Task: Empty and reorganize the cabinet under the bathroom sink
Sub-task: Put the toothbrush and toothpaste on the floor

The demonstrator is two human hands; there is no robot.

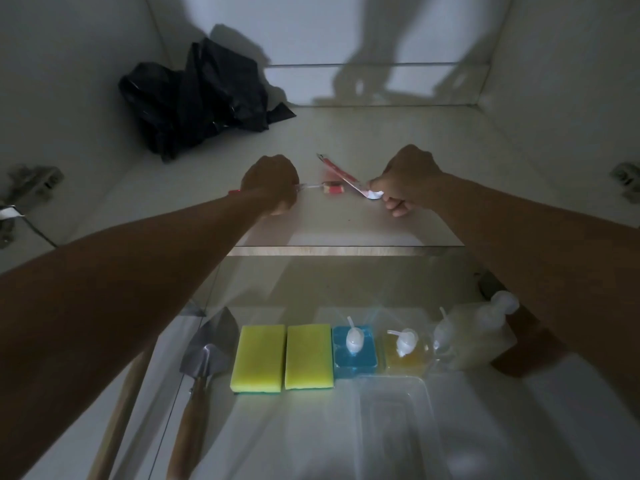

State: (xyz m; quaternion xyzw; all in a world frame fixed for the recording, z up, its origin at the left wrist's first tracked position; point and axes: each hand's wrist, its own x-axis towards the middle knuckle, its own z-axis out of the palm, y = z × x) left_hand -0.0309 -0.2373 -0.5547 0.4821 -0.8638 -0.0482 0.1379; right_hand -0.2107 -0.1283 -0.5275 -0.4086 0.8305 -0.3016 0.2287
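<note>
Both arms reach into the white cabinet (346,133). My left hand (272,183) is curled round a thin clear-handled item whose red and white end (333,189) pokes out to the right, low over the cabinet floor. My right hand (405,181) pinches the white end of a long red and white tube (341,174) that slants back and left. A crumpled black plastic bag (197,98) lies in the cabinet's back left corner.
On the floor in front of the cabinet lie a metal trowel with a wooden handle (199,368), two yellow sponges (282,356), a blue pump bottle (355,348), a yellow pump bottle (405,351), a clear pump bottle (474,334) and a clear plastic tray (398,427). Door hinges (31,181) flank the opening.
</note>
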